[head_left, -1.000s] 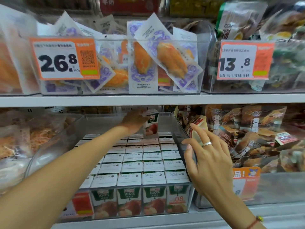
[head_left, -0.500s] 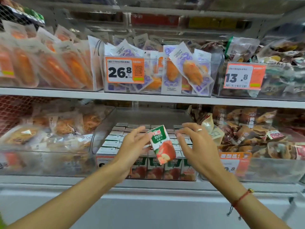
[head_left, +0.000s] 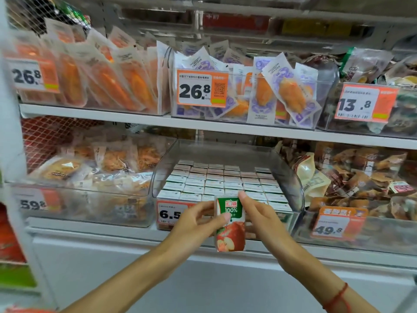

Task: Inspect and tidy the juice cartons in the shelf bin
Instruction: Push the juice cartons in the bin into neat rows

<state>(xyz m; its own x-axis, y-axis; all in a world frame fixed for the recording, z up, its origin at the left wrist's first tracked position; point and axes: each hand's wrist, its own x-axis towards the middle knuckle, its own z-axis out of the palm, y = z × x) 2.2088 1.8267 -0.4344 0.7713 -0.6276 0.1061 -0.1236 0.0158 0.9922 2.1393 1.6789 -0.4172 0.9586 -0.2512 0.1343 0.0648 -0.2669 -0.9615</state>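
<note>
— What can be read on the juice carton (head_left: 230,223) held in front?
— "100%" in white on its green top, under a red brand badge too small to read.
— And the price tags?
— The bin's tag (head_left: 172,213) behind it shows "6.5". Near right, an orange tag (head_left: 336,225) reads "49.8"; near left, one (head_left: 36,203) reads "59.8".
— The upper shelf?
— Far left tag (head_left: 31,75) "26.8", middle tag (head_left: 202,88) "26.8", right tag (head_left: 365,103) "13.8".
</note>
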